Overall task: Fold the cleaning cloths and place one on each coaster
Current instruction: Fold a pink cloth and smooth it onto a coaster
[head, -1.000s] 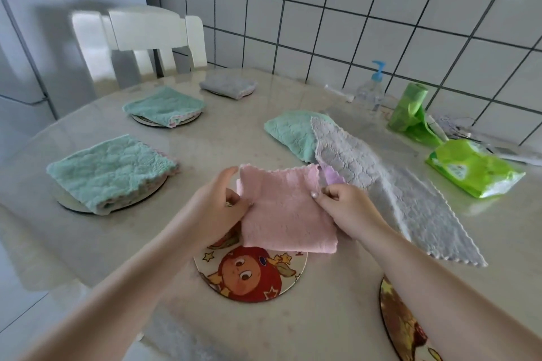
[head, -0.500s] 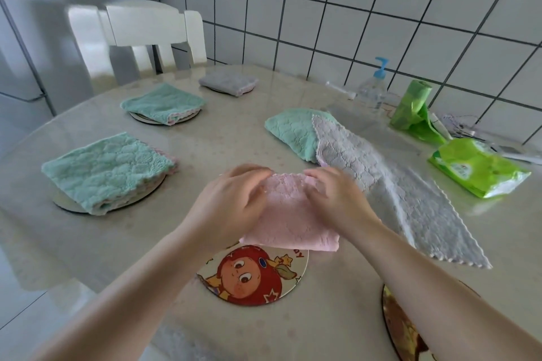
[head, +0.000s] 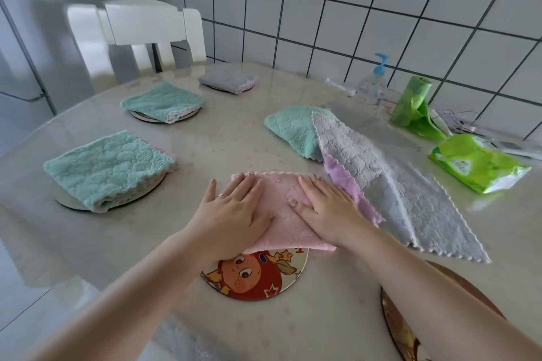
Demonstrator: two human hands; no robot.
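Observation:
A folded pink cloth lies on the table, its near edge overlapping a round cartoon coaster. My left hand and my right hand press flat on it, fingers straight. Folded green cloths sit on two coasters at the left, one near and one farther back. A folded grey cloth covers a far coaster. Unfolded green, grey and purple cloths lie in a pile to the right. A bare brown coaster shows under my right forearm.
A pump bottle, a roll of green bags and a green wipes pack stand by the tiled wall at the right. A white chair is behind the table. The table's near edge runs below the cartoon coaster.
Both hands held the pink cloth up by its edges; they brought it down and now lie flat on top of it, pressing it onto the table.

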